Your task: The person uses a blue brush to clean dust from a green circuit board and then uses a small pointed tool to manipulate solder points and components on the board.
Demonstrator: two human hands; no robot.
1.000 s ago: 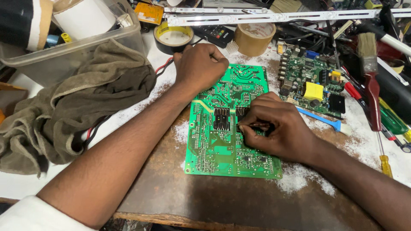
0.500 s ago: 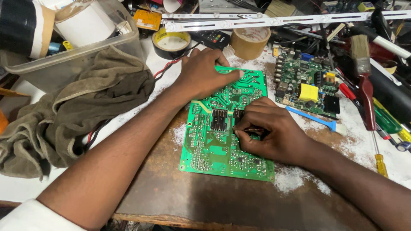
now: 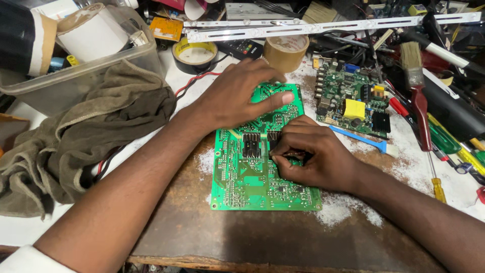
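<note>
Cluttered workbench [image 3: 202,237], dusty. Green circuit board [image 3: 252,177] lay solder-side up at centre. Your left hand [image 3: 237,96] pressed flat on far end, fingers spread, steadying it. Your right hand [image 3: 313,154] curled on board's middle, fingertips pinched; what they pinched, cannot tell.

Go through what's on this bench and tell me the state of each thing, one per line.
Green circuit board: flat on the bench, solder side up.
Left hand: pressed flat on the board's far end.
Right hand: fingertips pinched at the board's middle; whatever they hold is hidden.
Second circuit board: component side up, untouched.
Brown cloth: crumpled.
Brown tape roll: lying flat.
Paintbrush: lying down, unused.
</note>
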